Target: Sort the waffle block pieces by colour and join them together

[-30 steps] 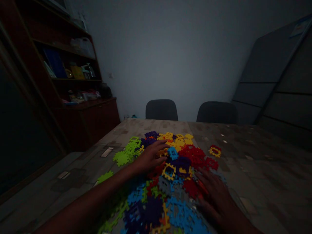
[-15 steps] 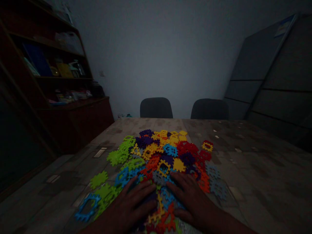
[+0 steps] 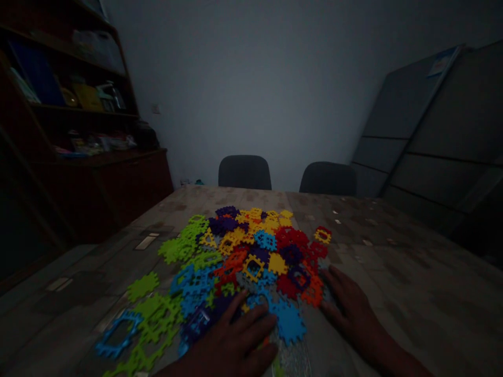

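Note:
A pile of plastic interlocking pieces with toothed edges lies on the table, in several colours. My left hand (image 3: 245,337) rests over the near part of the pile with its fingers spread; an orange bit shows beneath them. Left of it are dark purple pieces (image 3: 196,320), light blue pieces (image 3: 196,285) and green pieces (image 3: 159,317). My right hand (image 3: 351,309) lies at the pile's right edge, fingers stretched out beside the orange pieces (image 3: 313,290). What is under its palm is hidden. Between my hands is a blue toothed piece (image 3: 290,320).
A patterned cloth covers the table (image 3: 393,283). Two dark chairs (image 3: 244,172) stand at its far side, before a plain wall. A shelf cabinet (image 3: 102,175) is at the left, grey panelled doors (image 3: 387,115) at the right. A red-and-yellow piece (image 3: 323,234) lies apart.
My right hand has moved from the pile's near middle to its right edge, over where grey pieces lay. My left hand has shifted right. The view has turned slightly to the right.

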Available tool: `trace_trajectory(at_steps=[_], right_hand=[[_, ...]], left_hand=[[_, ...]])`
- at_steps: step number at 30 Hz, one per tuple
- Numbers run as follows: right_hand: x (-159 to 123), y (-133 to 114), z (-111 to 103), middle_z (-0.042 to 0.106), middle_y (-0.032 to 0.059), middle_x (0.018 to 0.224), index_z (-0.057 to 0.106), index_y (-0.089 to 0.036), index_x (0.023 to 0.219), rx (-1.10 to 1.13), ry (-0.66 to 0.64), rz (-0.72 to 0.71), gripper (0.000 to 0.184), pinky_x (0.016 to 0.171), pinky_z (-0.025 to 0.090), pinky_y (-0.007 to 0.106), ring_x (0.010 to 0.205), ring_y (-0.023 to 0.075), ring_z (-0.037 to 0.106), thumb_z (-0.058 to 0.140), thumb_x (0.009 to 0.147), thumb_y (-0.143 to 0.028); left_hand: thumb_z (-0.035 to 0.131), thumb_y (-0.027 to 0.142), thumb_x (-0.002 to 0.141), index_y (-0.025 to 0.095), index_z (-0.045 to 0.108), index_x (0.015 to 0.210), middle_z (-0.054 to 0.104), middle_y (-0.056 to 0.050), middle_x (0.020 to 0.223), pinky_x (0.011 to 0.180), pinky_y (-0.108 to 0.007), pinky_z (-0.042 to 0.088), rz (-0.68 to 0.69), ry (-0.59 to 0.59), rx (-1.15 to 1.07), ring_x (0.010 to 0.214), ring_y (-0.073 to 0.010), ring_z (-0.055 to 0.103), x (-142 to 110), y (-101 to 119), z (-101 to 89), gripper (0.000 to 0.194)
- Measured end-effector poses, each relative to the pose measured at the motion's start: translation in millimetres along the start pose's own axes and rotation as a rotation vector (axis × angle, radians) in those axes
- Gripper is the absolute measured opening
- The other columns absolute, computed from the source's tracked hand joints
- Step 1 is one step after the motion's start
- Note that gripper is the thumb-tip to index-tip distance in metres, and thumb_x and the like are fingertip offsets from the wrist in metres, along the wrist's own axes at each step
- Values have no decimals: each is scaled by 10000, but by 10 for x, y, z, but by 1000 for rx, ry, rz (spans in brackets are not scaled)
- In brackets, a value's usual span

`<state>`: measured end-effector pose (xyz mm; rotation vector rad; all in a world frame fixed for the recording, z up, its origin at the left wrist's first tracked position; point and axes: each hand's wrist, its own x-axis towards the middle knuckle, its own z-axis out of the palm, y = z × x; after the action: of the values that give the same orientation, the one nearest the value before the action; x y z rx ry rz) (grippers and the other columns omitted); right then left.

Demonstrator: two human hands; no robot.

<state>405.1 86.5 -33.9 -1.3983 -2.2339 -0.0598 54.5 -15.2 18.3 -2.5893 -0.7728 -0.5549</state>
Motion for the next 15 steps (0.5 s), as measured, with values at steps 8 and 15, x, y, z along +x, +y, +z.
trace_trajectory(at_steps=[8,15], right_hand=[[295,-450,121,488,142,1535,509,-273,1483,76,-64,-33,597,1099,426,599,1412,381,423,518,952,-545],[475,-583,193,491,154,1529,539,-233,1457,93,-81,-42,582,1113,403,567,1399,367,434,535,941,-504]], left_hand=[[630,370,975,201,616,1183,664,-84,1336,1261,-565,27,9,-7,-53,1330,-256,537,-21,-163,-128,268],[617,444,960,203,617,1231,671,-72,1328,1270,-517,136,-19,-161,-156,1285,-248,576,61,-280,-501,362]])
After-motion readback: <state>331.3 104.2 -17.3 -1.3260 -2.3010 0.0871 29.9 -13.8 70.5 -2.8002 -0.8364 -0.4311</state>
